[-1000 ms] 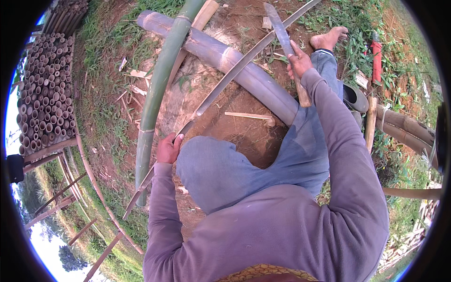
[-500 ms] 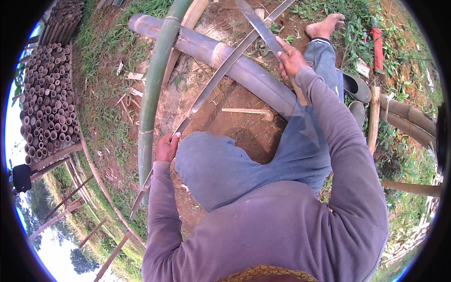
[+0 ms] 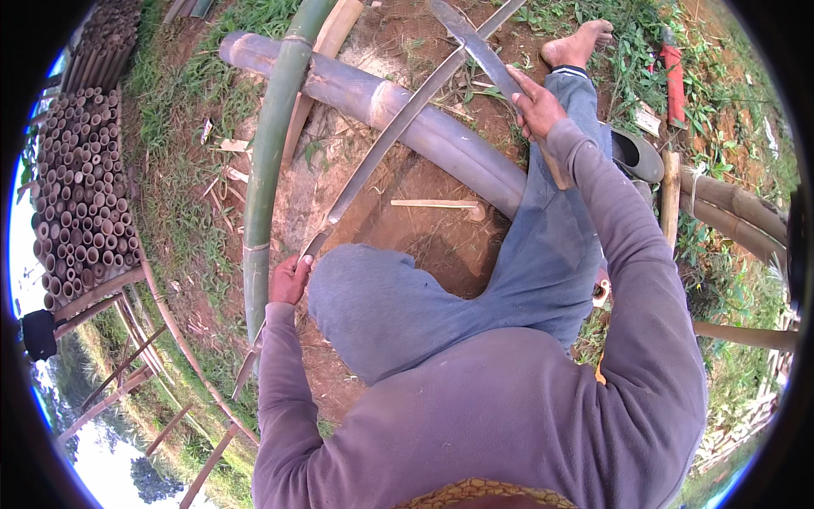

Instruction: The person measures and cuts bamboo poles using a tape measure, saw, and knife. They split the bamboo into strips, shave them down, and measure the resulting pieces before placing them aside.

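Note:
My left hand (image 3: 290,278) is closed around a long, narrow bamboo strip (image 3: 373,159) beside my bent left knee. One end of the strip runs back past my left forearm, and the other slants up to the far right. In my right hand (image 3: 538,103) is a machete (image 3: 487,61), gripped near the base of its long blade. Its wooden handle (image 3: 555,170) reaches back under my wrist. The blade crosses the strip near the top of the view; whether they touch I cannot tell. Beneath the strip lies a thick greyish bamboo pole (image 3: 462,146).
A green bamboo pole (image 3: 273,161) stands along my left, crossing over the thick one. A thin stick (image 3: 432,204) lies on the soil between my legs. Stacked bamboo tubes (image 3: 85,195) are at far left. Right of my outstretched leg are a dark shoe (image 3: 640,157) and a red sheath-like object (image 3: 674,85).
My left hand has moved slightly left and nearer me with the strip. My right hand has shifted a little right and away with the machete. The whole view has moved slightly.

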`<action>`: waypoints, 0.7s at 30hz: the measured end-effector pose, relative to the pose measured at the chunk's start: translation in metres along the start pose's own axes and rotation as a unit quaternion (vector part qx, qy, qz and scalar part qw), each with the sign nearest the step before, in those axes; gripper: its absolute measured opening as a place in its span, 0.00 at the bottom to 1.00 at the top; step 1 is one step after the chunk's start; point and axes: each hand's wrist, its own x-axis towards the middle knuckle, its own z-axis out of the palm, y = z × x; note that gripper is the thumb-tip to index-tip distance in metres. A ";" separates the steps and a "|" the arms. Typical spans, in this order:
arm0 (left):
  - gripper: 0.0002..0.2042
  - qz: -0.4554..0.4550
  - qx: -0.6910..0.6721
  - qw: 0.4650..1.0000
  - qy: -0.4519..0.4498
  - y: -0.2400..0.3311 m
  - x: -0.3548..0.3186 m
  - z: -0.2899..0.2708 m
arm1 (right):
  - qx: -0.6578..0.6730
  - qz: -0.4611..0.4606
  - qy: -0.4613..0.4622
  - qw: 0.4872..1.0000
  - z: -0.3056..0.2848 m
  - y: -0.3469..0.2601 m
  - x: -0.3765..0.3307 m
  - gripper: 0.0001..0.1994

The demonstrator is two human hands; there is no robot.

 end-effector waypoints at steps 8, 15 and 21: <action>0.21 -0.031 -0.015 0.999 -0.027 0.014 -0.004 -0.001 | -0.013 -0.006 -0.031 0.999 0.005 -0.001 -0.007 0.29; 0.20 -0.049 -0.055 0.997 -0.029 0.018 0.006 0.005 | -0.045 -0.031 -0.109 0.993 0.032 -0.009 -0.025 0.30; 0.21 -0.005 -0.003 1.000 -0.017 0.032 -0.001 0.006 | 0.068 0.017 0.073 0.995 0.025 0.000 0.003 0.30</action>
